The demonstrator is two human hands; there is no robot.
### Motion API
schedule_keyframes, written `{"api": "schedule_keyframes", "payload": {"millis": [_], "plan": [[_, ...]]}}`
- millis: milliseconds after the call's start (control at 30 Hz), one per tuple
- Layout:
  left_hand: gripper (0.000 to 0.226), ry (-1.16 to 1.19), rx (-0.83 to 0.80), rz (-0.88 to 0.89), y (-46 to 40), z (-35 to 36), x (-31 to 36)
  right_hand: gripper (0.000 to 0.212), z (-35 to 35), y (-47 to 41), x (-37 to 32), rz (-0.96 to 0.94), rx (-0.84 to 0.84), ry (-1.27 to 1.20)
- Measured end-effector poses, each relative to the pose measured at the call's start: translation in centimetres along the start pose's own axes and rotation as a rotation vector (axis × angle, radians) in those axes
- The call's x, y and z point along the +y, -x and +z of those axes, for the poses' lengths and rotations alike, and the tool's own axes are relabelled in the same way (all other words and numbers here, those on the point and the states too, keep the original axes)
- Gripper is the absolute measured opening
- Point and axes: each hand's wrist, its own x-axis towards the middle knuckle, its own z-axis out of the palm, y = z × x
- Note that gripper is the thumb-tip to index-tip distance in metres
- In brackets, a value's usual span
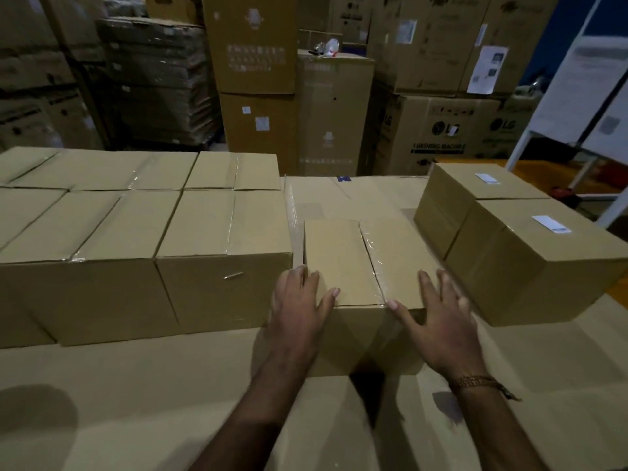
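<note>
Two hands [299, 311]; one centre box [339, 260]; two labelled boxes [530, 253]; one bracelet [475, 382].

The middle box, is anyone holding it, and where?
Not truly held. The left grip and right grip, both flat hands, rest with straight fingers on the near top corners of the middle box.

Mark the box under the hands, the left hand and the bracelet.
box [339, 256], head view, on its left top flap.
left hand [297, 311], head view, on the back of the hand.
bracelet [474, 381], head view, on the chain at the wrist.
</note>
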Motion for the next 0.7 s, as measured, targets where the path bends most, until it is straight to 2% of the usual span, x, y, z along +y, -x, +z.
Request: {"api": "schedule_keyframes", "payload": {"millis": [100,167,467,700], "plan": [[0.035,-0.076,0.064,0.104,-2.1,-0.2,-0.9,0.106,0.8,-2.2,-0.8,0.000,0.011,0.010],[0.033,-0.094,0.099,0.115,-3.4,-0.5,-1.2,0.103,1.2,-3.9,-1.3,0.005,0.021,0.025],[0.045,-0.063,0.181,-0.098,-12.8,-2.0,-3.0,0.103,3.0,-13.9,-2.6,-0.017,0.018,0.019],[0.056,-0.078,0.130,-0.223,-21.7,-0.4,-4.7,0.101,5.2,-21.6,-4.1,-0.053,0.043,0.000]]}}
